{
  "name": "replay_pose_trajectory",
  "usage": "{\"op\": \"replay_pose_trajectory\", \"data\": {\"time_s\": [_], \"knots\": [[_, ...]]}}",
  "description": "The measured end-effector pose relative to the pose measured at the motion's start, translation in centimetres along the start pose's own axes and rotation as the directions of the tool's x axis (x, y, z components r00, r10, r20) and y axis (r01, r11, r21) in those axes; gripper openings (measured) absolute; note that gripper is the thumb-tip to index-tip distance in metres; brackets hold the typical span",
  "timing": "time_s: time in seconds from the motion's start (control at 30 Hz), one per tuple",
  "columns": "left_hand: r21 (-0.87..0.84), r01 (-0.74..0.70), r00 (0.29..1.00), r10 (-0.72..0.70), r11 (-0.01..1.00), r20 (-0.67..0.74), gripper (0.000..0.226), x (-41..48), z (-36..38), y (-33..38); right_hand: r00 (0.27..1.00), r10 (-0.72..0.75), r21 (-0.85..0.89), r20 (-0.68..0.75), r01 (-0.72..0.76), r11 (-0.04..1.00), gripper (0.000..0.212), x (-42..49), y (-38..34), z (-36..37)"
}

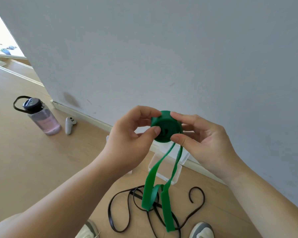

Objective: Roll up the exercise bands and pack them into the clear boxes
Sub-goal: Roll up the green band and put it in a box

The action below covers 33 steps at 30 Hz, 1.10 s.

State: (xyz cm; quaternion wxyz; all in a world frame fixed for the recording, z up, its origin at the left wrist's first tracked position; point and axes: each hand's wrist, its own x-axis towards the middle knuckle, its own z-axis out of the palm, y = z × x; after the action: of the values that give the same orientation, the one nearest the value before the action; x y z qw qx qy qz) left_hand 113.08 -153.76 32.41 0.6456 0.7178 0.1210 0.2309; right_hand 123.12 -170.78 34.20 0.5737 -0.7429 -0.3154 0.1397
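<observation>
Pinching the green band (166, 127) roll — left hand (127, 134) and right hand (201, 136) both clamped on it.

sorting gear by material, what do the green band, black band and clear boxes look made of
The green band looks like matte rubber or latex: it rolls tight and its loose end hangs limp. The black band is probably rubber too, lying in soft loops; finish too small to judge. The clear boxes seem hard plastic, translucent with straight walls.

Bright, even daylight, blown out at the upper-left doorway (2, 36); soft shadows, wide-angle bending at edges.
</observation>
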Motion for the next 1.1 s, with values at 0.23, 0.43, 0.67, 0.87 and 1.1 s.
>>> {"op": "replay_pose_trajectory", "data": {"time_s": [0.23, 0.43, 0.67, 0.87, 1.1], "knots": [[-0.033, 0.016, 0.999, -0.015, 0.999, 0.038, 0.018, -0.3, 0.7, -0.4, 0.989, -0.083, -0.001, -0.120, 0.083, 0.997, 0.038, -0.1, 0.0, 0.0], [0.363, -0.147, 0.987, 0.111, 0.920, 0.117, 0.028, -0.4, 0.5, -0.6, 0.967, -0.246, -0.343, 0.067, 0.254, 0.904, 0.040, 0.2, 0.5, 0.2], [0.236, -0.023, 0.998, 0.008, 0.972, 0.068, 0.030, -0.3, 0.3, -0.2, 0.996, -0.078, -0.071, -0.044, 0.074, 0.995, 0.034, 0.5, 0.5, -0.1], [-0.315, 0.141, 0.988, -0.155, 0.938, -0.021, 0.026, 0.2, 0.0, 0.1, 0.996, 0.001, 0.179, -0.090, 0.015, 0.984, 0.035, 0.8, 0.5, -0.4], [-0.229, 0.218, 0.976, -0.206, 0.949, 0.075, 0.031, -0.2, 0.5, -0.1, 0.994, -0.065, 0.112, -0.087, 0.074, 0.991, 0.030, 0.7, 0.4, -0.3]]}}
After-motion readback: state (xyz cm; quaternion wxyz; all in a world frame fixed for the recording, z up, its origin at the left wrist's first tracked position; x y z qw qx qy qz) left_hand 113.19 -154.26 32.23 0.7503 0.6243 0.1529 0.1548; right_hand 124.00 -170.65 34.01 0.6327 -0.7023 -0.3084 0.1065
